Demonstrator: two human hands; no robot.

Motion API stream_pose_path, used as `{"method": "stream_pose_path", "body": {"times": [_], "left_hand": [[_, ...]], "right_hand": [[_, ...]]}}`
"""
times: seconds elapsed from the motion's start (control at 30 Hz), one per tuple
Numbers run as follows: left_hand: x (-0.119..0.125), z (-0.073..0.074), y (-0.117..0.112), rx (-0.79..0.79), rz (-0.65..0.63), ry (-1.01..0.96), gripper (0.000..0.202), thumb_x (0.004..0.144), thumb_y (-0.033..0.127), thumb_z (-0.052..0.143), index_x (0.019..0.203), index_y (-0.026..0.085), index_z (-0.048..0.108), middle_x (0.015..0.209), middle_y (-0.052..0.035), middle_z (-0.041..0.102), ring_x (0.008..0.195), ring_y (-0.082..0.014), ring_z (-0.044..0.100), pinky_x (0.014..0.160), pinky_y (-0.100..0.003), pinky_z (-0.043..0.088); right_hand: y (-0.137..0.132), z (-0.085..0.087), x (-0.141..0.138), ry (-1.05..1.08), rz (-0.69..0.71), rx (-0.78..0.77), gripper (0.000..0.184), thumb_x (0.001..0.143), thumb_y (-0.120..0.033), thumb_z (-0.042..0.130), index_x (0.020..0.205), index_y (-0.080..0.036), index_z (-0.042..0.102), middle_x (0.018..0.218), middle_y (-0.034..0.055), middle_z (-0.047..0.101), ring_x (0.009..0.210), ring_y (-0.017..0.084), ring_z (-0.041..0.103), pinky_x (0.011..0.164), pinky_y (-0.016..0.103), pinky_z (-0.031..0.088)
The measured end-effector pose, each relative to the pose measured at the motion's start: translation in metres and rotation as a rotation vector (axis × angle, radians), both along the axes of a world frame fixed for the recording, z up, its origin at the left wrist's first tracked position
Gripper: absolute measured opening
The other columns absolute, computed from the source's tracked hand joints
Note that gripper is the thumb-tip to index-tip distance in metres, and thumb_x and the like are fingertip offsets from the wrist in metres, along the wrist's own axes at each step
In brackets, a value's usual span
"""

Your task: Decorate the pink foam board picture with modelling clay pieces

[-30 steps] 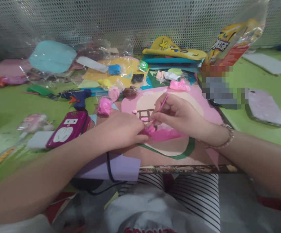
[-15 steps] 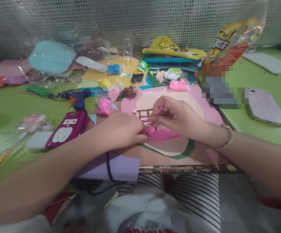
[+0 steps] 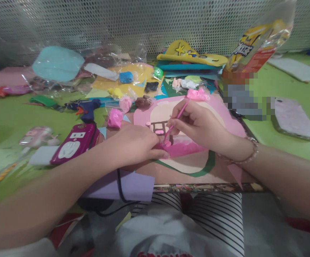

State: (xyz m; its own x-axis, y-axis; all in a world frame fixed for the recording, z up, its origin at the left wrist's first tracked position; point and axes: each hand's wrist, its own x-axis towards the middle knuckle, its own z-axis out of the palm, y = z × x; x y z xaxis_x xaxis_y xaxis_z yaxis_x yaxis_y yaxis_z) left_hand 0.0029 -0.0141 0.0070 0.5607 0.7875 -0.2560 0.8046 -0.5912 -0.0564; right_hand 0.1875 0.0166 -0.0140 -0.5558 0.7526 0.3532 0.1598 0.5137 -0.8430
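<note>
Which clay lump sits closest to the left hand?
The bright pink clay lump just beyond the left hand. The pale pink lump and brown lump lie farther back; the other bright pink one is beyond the right hand.

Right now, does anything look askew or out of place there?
Yes: the purple sheet pokes past the table at the front edge, as if partly slid off. A black cable crosses it and loops below, where it might snag. No spill shows.

craft workspace: glue gun point(image 3: 89, 108), purple paper point(image 3: 139, 185)
</note>
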Motion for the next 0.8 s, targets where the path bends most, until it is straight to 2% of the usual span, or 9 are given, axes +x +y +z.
{"method": "stream_pose_path", "body": {"times": [0.23,0.43,0.6,0.8], "left_hand": [[0.0003,-0.0009,0.0002,0.007,0.007,0.013,0.045,0.083,0.058,0.043,0.071,0.021,0.065,0.06,-0.0044,0.06,0.054,-0.0172,0.051,0.052,-0.027,0.022],[0.0003,-0.0011,-0.0001,0.022,-0.01,0.024,0.037,0.083,0.049,0.045,0.069,0.02,0.064,0.057,-0.0039,0.058,0.054,-0.0176,0.051,0.051,-0.027,0.022],[0.0012,-0.0011,-0.0001,0.032,-0.003,0.056,0.033,0.082,0.045,0.046,0.072,0.02,0.065,0.058,-0.0046,0.059,0.054,-0.0178,0.053,0.051,-0.027,0.025],[-0.0011,-0.0034,0.0013,0.015,-0.017,0.034,0.042,0.085,0.051,0.039,0.079,0.021,0.068,0.063,-0.006,0.062,0.058,-0.0194,0.056,0.053,-0.028,0.029]], "right_hand": [[-0.0021,-0.0036,0.0024,-0.089,0.034,0.076,0.006,0.086,-0.021,0.055,0.084,-0.019,0.05,0.066,-0.0024,0.064,0.058,0.011,0.063,0.051,0.021,0.048],[-0.0042,-0.0008,0.0027,-0.094,0.027,0.201,0.004,0.086,-0.019,0.056,0.081,-0.018,0.056,0.07,-0.0024,0.063,0.061,0.009,0.062,0.054,0.019,0.047],[-0.0025,-0.0008,0.0039,-0.138,0.068,0.374,0.006,0.085,-0.015,0.055,0.082,-0.017,0.059,0.078,-0.0011,0.065,0.063,0.008,0.06,0.056,0.019,0.046],[-0.002,-0.0001,0.0072,-0.228,0.168,0.616,0.011,0.088,-0.012,0.049,0.091,-0.017,0.058,0.084,0.0017,0.065,0.078,0.011,0.059,0.068,0.023,0.046]]}}
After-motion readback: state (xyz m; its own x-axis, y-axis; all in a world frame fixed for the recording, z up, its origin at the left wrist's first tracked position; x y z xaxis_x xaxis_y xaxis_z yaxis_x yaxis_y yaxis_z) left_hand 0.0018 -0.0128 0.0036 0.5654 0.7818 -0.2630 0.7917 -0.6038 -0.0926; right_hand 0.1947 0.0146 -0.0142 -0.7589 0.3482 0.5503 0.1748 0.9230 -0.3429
